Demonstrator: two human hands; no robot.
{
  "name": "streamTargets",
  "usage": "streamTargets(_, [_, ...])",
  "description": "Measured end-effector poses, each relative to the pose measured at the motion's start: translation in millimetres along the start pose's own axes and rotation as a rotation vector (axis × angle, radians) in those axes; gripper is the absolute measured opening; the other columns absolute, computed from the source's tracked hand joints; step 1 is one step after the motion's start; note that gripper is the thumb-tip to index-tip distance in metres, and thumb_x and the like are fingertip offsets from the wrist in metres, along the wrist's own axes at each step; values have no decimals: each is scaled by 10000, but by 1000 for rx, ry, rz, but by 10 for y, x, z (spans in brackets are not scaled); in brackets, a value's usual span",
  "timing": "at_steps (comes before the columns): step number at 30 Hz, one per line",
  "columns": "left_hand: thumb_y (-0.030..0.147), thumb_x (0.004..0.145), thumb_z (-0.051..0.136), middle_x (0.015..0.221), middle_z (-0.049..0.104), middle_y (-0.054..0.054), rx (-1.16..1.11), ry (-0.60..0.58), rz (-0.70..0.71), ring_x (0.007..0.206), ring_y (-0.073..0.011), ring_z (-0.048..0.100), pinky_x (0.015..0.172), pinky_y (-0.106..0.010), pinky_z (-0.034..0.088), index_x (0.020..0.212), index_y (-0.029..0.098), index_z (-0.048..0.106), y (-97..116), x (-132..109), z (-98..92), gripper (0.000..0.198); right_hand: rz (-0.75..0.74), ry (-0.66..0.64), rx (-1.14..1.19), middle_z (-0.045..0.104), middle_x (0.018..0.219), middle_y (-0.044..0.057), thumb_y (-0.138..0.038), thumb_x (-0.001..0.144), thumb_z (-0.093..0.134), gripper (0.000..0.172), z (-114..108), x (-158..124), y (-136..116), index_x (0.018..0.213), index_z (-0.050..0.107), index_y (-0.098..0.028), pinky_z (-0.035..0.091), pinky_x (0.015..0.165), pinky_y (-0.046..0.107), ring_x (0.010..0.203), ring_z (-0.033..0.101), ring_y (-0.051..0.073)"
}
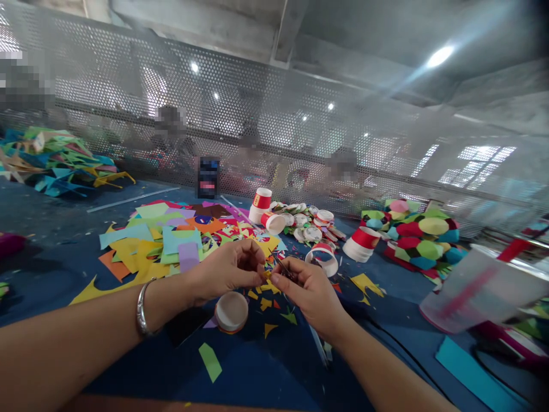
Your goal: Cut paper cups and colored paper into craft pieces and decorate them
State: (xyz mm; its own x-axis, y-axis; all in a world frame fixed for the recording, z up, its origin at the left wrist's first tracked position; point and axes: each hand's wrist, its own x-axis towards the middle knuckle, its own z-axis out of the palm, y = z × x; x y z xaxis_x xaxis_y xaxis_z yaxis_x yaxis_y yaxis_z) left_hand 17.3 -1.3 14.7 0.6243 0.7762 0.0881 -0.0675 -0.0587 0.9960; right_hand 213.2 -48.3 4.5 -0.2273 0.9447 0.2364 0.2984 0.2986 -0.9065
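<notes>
The left hand [235,264] pinches a yellow scrap [266,275]; the right hand [315,290] grips scissors [289,272]. So close together, a slip could nick the left hand.

Grey perforated screen [111,57] along back of blue table [141,366] — small lights [194,67] glinting through holes. Grey ceiling [364,40] overhead, with beam [283,34]. Bright lamp [440,56] upper right — streak of glare [412,75]. Paned window [484,153] at right, brightly lit.
</notes>
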Motion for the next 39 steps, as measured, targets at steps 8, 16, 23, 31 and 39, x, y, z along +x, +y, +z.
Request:
streamTargets(8, [217,714,759,743,654,8,-3,-37,-49,686,-103,580,672,-251,437,828,141,596,-26,-13,-4,213,-5,-4,18,472,672,-39,-360,889,642,216,11,6,-13,841,620,-151,273,534,247,598,349,105])
streamTargets(16, [179,751,715,752,654,9,-131,3,-55,700,-105,606,667,-234,448,833,156,593,1,-22,-23,149,-4,-38,15,450,676,-38,-373,890,645,223,16,12,-20,828,611,-161,271,541,252,610,351,110])
streamTargets(23, [141,758,670,735,613,29,-294,46,-124,665,-95,593,638,-217,469,848,169,600,32,20,-121,117,98,-78,84,355,639,-64,-434,888,664,304,26,6,-40,769,549,-179,181,469,244,543,243,86])
streamTargets(31, [133,790,657,725,618,16,-415,49,-145,675,-85,587,693,-199,497,838,164,612,15,24,-128,73,212,-191,266,326,608,-88,-489,889,663,327,43,-18,-71,840,570,-179,119,420,221,483,189,56])
streamTargets(39, [111,792,639,729,620,12,-470,33,-155,692,-84,591,720,-192,491,825,158,629,24,34,-111,58,210,-182,332,269,540,-103,-535,916,598,376,39,-38,-94,863,622,-163,109,408,219,461,171,63])
